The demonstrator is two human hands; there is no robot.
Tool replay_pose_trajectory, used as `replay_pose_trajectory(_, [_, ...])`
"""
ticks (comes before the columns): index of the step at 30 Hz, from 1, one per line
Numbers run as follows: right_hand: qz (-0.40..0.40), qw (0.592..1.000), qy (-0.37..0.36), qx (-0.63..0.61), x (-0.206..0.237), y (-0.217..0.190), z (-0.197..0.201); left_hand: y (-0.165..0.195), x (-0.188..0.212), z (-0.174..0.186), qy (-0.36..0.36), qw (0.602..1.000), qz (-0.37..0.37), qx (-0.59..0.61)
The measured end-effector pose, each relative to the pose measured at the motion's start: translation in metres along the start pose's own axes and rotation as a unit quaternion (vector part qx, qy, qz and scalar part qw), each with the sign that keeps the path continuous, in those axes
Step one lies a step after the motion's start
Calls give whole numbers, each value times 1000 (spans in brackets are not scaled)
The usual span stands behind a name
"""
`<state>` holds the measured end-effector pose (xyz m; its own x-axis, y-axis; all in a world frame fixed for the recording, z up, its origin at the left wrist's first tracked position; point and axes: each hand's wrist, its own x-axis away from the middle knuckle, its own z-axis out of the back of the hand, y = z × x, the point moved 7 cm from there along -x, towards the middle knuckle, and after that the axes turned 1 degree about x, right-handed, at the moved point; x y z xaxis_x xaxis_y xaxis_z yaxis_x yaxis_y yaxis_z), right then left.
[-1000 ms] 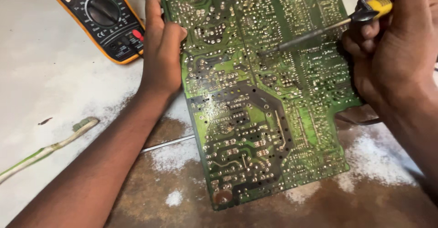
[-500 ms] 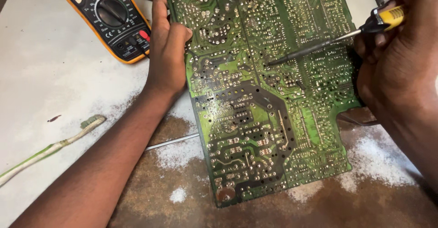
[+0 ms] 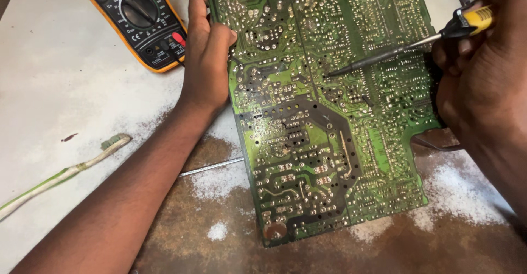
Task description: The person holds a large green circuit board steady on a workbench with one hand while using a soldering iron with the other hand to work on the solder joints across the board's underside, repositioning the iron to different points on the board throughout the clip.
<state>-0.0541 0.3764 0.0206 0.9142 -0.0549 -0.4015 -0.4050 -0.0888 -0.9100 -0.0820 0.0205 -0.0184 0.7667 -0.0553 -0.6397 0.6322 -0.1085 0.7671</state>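
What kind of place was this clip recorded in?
Probably an electronics repair bench. The left hand steadies a green circuit board, solder side up, while the right hand holds a soldering iron to it. A multimeter lies on the worn, rusty table.

The whole frame is filled by a worn tabletop (image 3: 66, 104), seen from above. Its upper left is pale grey-white and fairly smooth; toward the bottom centre and lower right the coating has flaked off to a rough brown surface with white patches. Light is soft and even.
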Motion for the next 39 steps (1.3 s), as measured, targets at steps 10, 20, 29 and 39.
replay_pose_trajectory(10, [58, 986, -14, 156, -3, -10, -2, 11, -1, -4, 9, 1000, -8, -28])
replay_pose_trajectory(20, [177, 860, -64, 475, -5, -24, -10, 11, -3, -4, 20, 998, 23, -57])
replay_pose_trajectory(29, [288, 770, -109, 559, 4, -54, -49, 6, -3, -3, 21, 999, 25, -26])
replay_pose_trajectory(39, [425, 642, -135, 623, 15, -82, -85, 13, -5, -5, 30, 999, 23, -21])
